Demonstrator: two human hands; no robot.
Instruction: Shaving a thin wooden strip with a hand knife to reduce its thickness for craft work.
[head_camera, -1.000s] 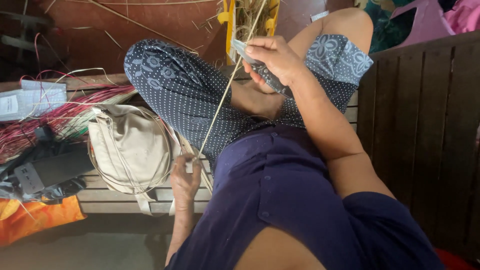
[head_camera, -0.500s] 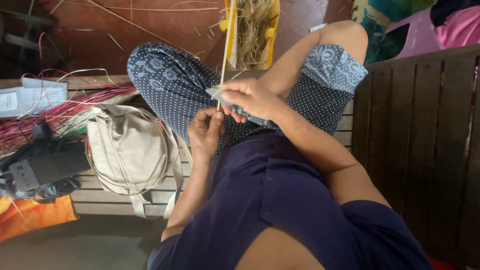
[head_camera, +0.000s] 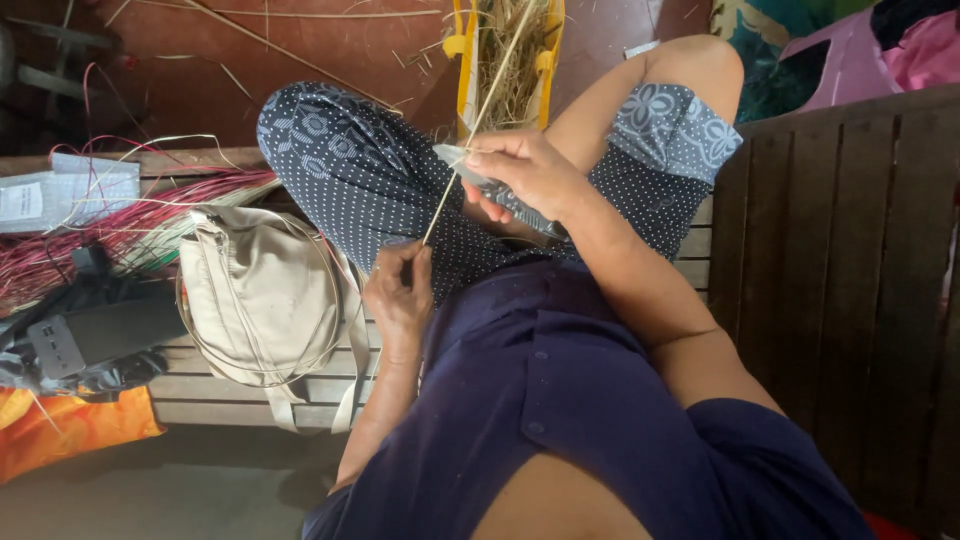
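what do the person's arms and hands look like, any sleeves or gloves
Both hands are bare: no gloves on the left hand or right hand, and no rings, watch or bracelets visible. Both forearms are uncovered. The dark navy top has short sleeves that end high on the upper arms.

Thin strip (head_camera: 470, 140): pale dry cane or straw, matt, smooth. Knife (head_camera: 500, 190) against strip: dull grey metal blade, worn, little shine. Trousers (head_camera: 350, 170) under strip: soft printed cotton, matt, dotted. Shirt (head_camera: 560, 400) below strip: dark woven cloth, plain, matt. Bag (head_camera: 260, 290) left of strip: beige canvas-like cloth, creased, matt. Bench (head_camera: 830, 260) right of strip: dark slatted wood, rough grain. Bundle (head_camera: 100, 225) far left of strip: red-dyed fibre strands, slight sheen. Frame (head_camera: 465, 50) above strip: glossy yellow plastic, loose straw inside.
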